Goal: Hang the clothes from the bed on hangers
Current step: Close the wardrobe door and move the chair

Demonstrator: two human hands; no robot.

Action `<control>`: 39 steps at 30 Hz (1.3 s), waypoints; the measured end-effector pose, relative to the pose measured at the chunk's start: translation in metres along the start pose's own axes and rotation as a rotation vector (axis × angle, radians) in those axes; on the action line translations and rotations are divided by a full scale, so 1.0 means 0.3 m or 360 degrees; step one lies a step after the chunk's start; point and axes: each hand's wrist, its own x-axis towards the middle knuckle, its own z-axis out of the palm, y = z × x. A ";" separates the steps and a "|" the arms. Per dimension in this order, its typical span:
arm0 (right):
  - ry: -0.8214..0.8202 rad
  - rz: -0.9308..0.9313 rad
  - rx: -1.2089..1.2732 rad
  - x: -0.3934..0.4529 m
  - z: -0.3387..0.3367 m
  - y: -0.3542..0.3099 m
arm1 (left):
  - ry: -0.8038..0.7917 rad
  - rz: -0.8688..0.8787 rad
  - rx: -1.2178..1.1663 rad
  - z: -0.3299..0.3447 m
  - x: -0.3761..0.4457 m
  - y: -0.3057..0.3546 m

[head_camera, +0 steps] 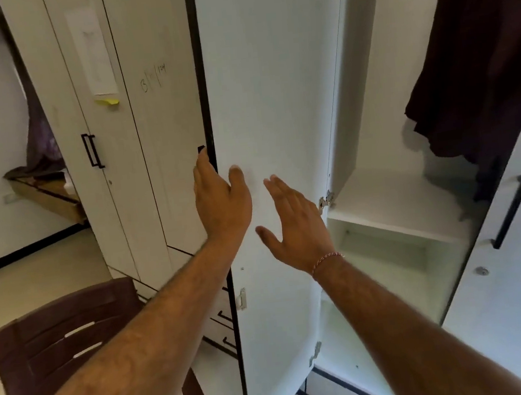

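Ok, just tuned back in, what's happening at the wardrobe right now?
The person stands at an open wardrobe door. The left hand reaches to the door's dark edge, fingers straight, near the handle; the right hand is open against the door's inner face. Neither holds anything. A dark maroon garment already hangs inside.

garment [479, 55] hangs in wardrobe right | open door [268, 100] centre, both hands before it | chair [67, 330] lower left
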 end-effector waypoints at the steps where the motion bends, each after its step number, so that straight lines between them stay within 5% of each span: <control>1: 0.0033 0.0030 0.0026 -0.003 0.002 -0.013 | -0.0022 0.0059 -0.0057 -0.016 -0.005 -0.006; 6: 0.0200 0.0028 0.0130 -0.053 0.025 -0.086 | -0.0142 0.0318 -0.0472 -0.070 -0.049 0.039; 12: 0.0706 0.0293 0.0235 -0.143 -0.049 -0.048 | -0.0544 0.0866 -0.0558 0.010 -0.138 0.073; 17: 0.0967 0.0228 -0.0484 -0.271 -0.216 0.124 | -0.0869 0.1349 -0.0139 0.166 -0.183 0.066; 21: 0.0735 0.0327 -0.1326 -0.380 -0.380 0.272 | -0.1187 0.1487 0.0213 0.356 -0.232 0.061; 26: 0.0301 0.0373 -0.1801 -0.481 -0.586 0.484 | -0.1497 0.1554 0.0808 0.583 -0.305 0.127; 32: -0.0155 0.0445 -0.1858 -0.449 -0.663 0.737 | -0.1680 0.1418 0.0997 0.796 -0.328 0.220; 39: -0.0090 0.0627 -0.1634 -0.332 -0.610 0.969 | -0.1787 0.1114 0.1131 0.998 -0.326 0.304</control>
